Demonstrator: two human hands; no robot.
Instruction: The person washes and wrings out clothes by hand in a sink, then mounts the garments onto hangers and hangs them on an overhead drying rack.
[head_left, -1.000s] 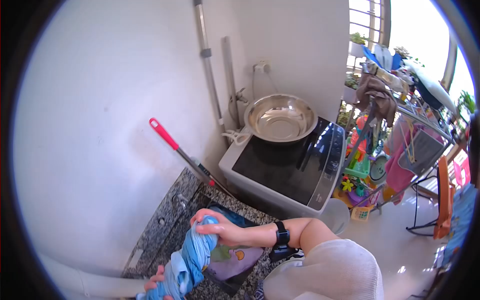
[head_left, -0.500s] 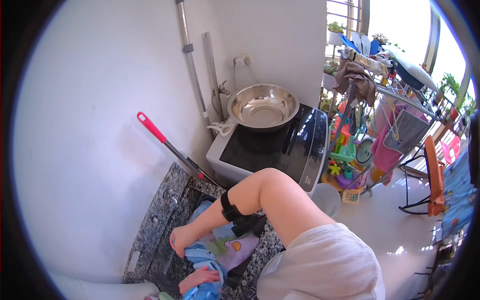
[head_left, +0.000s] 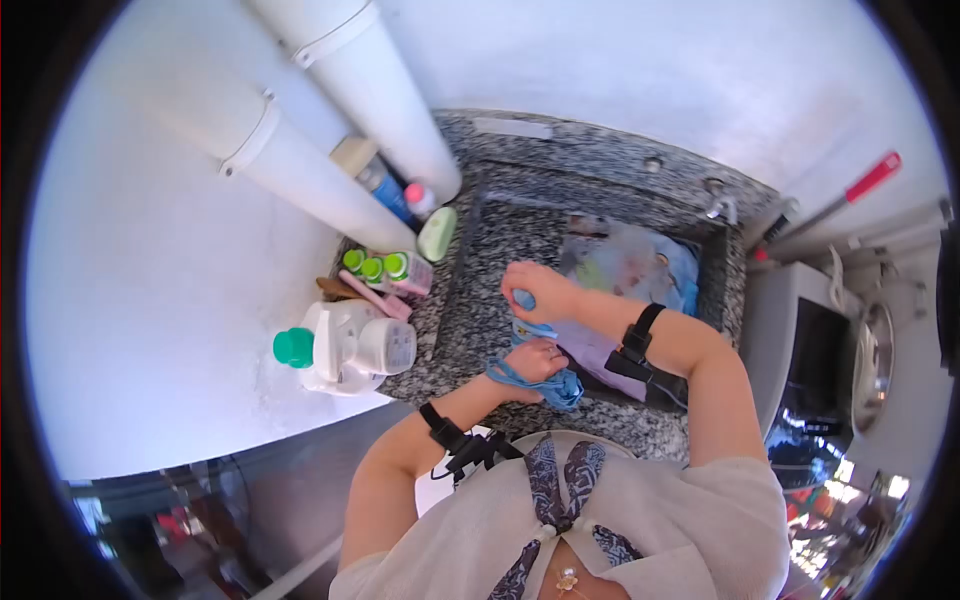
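Note:
My right hand (head_left: 538, 290) is closed around one end of a wet blue cloth (head_left: 564, 391), with a bit of fabric bulging between its fingers. Nearer my body, my left hand (head_left: 536, 364) grips the same cloth, and loose folds wrap past its wrist. The cloth looks bunched and twisted between them. Both hands are over the granite sink (head_left: 470, 230). On the sink's right side lie wet clothes, with a blue-grey printed garment (head_left: 640, 265) behind and a lilac one (head_left: 605, 360) partly under my right forearm.
Left of the basin, the ledge holds a white jug with a green cap (head_left: 294, 347), small green-capped bottles (head_left: 408, 272), a pink brush (head_left: 375, 296) and a green soap bar (head_left: 437, 234). A tap (head_left: 720, 205), red-handled pole (head_left: 872, 175) and washing machine (head_left: 790, 340) stand right.
My view has swung left and down, bringing the bottles and pipes into sight and the washing machine to the right edge. Both hands still hold the blue cloth.

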